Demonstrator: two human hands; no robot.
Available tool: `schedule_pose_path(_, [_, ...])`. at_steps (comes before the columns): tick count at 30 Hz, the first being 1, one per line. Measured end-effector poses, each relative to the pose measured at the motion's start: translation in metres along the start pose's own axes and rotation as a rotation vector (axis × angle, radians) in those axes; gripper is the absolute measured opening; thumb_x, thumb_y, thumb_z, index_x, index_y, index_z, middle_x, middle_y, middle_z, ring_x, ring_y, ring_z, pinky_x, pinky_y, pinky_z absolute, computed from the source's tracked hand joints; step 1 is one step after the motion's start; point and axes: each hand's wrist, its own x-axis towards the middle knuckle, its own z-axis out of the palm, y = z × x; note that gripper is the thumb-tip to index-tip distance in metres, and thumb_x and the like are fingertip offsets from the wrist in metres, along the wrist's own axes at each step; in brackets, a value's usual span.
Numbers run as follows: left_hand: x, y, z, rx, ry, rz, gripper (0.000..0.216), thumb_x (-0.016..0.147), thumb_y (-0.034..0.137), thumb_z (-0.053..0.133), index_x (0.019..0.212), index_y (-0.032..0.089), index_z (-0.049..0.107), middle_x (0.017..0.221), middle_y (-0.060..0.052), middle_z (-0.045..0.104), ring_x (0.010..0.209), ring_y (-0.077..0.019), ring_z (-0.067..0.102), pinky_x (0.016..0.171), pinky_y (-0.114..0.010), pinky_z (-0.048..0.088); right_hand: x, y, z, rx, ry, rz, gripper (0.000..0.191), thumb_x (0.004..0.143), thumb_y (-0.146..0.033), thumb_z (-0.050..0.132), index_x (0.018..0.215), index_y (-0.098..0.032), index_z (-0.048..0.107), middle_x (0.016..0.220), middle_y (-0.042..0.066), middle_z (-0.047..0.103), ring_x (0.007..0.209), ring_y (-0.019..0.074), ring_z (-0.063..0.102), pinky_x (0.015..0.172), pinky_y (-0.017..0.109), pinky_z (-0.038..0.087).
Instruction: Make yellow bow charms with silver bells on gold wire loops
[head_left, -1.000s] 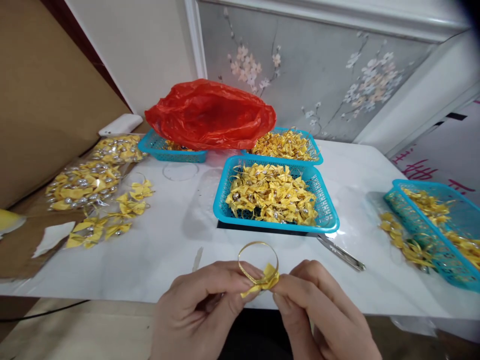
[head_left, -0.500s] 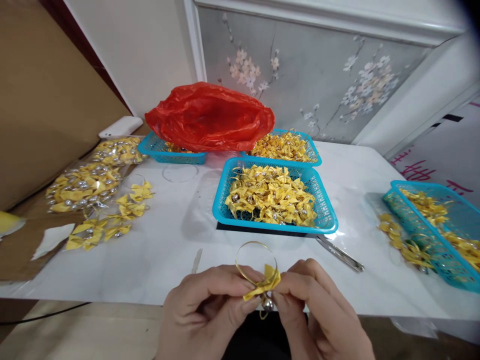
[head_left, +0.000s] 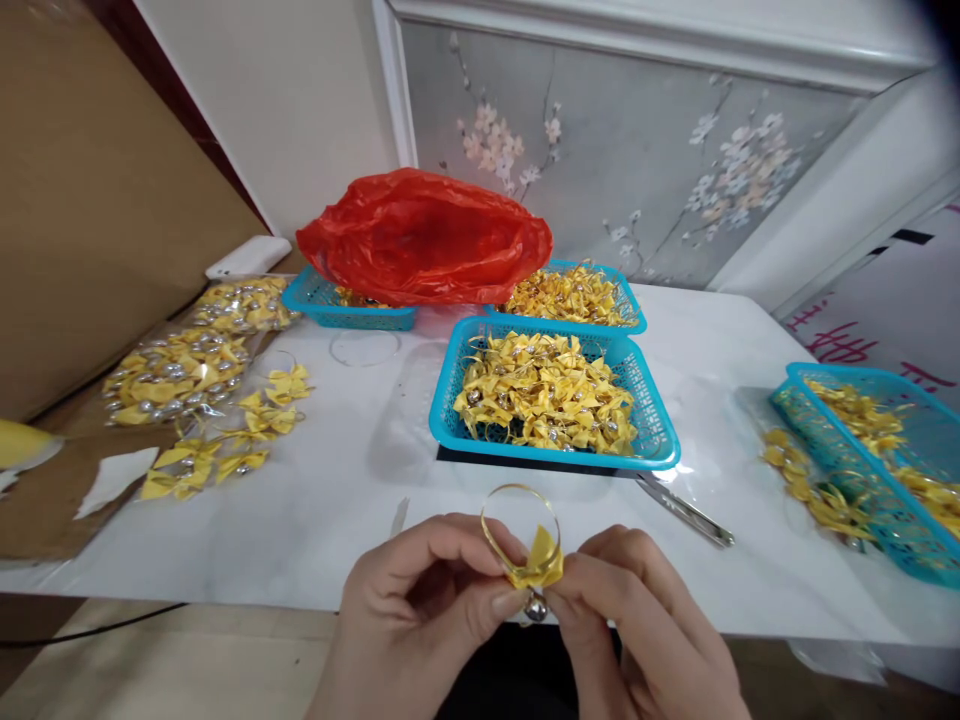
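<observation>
Between my two hands, over the table's front edge, is a yellow ribbon bow [head_left: 543, 562] with a gold ribbon loop standing up from it and a silver bell [head_left: 535, 606] hanging below. My left hand [head_left: 435, 610] pinches the bow's left side between thumb and forefinger. On the other side, my right hand [head_left: 645, 610] grips the bow's right end close to the bell. Fingertips cover part of the bow. Just beyond stands a blue basket [head_left: 555, 458] heaped with similar yellow bows and bells.
A metal snipping tool [head_left: 686, 510] lies right of the middle basket. Another blue basket [head_left: 870, 505] stands at right, with loose bows beside it. Behind, a red plastic bag [head_left: 424, 240] rests over baskets. Bagged bows [head_left: 176, 375] and loose bows [head_left: 184, 468] lie at left.
The bow has turned slightly in my fingers, and my left thumb now covers more of its left side. The view has shifted a little.
</observation>
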Motion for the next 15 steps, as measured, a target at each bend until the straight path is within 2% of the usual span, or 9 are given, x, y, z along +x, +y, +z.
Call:
schedule_pose_path(8, [0.0, 0.003, -0.002, -0.092, -0.044, -0.143, 0.017, 0.074, 0.006, 0.078, 0.072, 0.023, 0.075, 0.078, 0.004, 0.072, 0.072, -0.0093, 0.065, 0.067, -0.014, 0.054, 0.0, 0.003, -0.002, 0.0, -0.081, 0.051, 0.014, 0.09, -0.013, 0.058, 0.081, -0.022, 0.063, 0.07, 0.001, 0.054, 0.056, 0.0117, 0.054, 0.044, 0.023, 0.041])
schedule_pose_path(12, [0.003, 0.004, -0.002, -0.051, -0.059, -0.126, 0.015, 0.075, 0.008, 0.077, 0.072, 0.023, 0.075, 0.077, 0.004, 0.072, 0.07, -0.0091, 0.064, 0.066, -0.014, 0.053, 0.005, 0.006, -0.009, 0.01, -0.172, 0.058, 0.011, 0.091, -0.015, 0.06, 0.085, -0.023, 0.065, 0.07, 0.001, 0.061, 0.058, 0.0116, 0.06, 0.047, 0.02, 0.048])
schedule_pose_path(15, [0.005, 0.006, -0.001, 0.05, -0.023, -0.086, 0.017, 0.075, 0.007, 0.076, 0.073, 0.024, 0.077, 0.078, 0.003, 0.073, 0.073, -0.0106, 0.067, 0.069, -0.015, 0.055, 0.008, 0.005, -0.015, -0.079, -0.21, 0.049, 0.01, 0.089, -0.015, 0.061, 0.086, -0.023, 0.065, 0.068, -0.002, 0.067, 0.053, 0.0102, 0.063, 0.049, 0.018, 0.052])
